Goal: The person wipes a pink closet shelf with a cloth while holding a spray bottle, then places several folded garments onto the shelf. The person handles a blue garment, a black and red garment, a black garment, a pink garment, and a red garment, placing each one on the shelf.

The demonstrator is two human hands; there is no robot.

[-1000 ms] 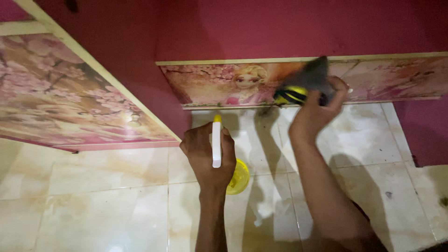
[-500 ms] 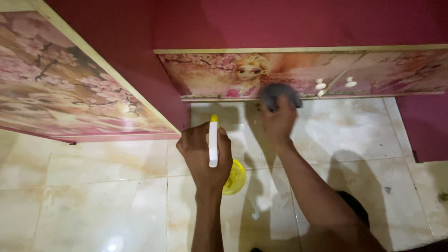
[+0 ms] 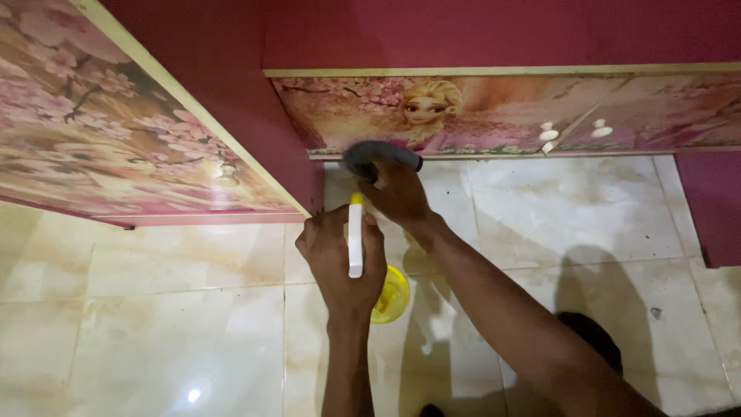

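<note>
- Left hand (image 3: 340, 255) is wrapped tight round a spray bottle (image 3: 356, 239), fingers closed on the white trigger head, with its yellow nozzle tip pointing up toward the cabinet door (image 3: 478, 116).
- The bottle's yellow body (image 3: 392, 295) hangs below the fist, over the pale floor tiles (image 3: 154, 324); held upright like that, the nozzle faces the door's lower edge, which looks like the reason for the grip.
- Right hand (image 3: 397, 193) is up at the bottom-left corner of that door, fingers curled over a dark grey cloth (image 3: 378, 154) and pressing it flat against the lower trim.
- The cloth sits just below the cartoon-princess picture on the door, bunched under the fingertips, so the pressure lands on the edge strip.
- Right of the cloth along the same door front, two small white knobs (image 3: 548, 131) sit side by side, well apart from either hand.
- Left of the door, an open door panel (image 3: 116, 139) with pink blossom print swings out toward the camera, clear of both arms.
- Dark red cabinet body (image 3: 463, 31) runs above the door.
</note>
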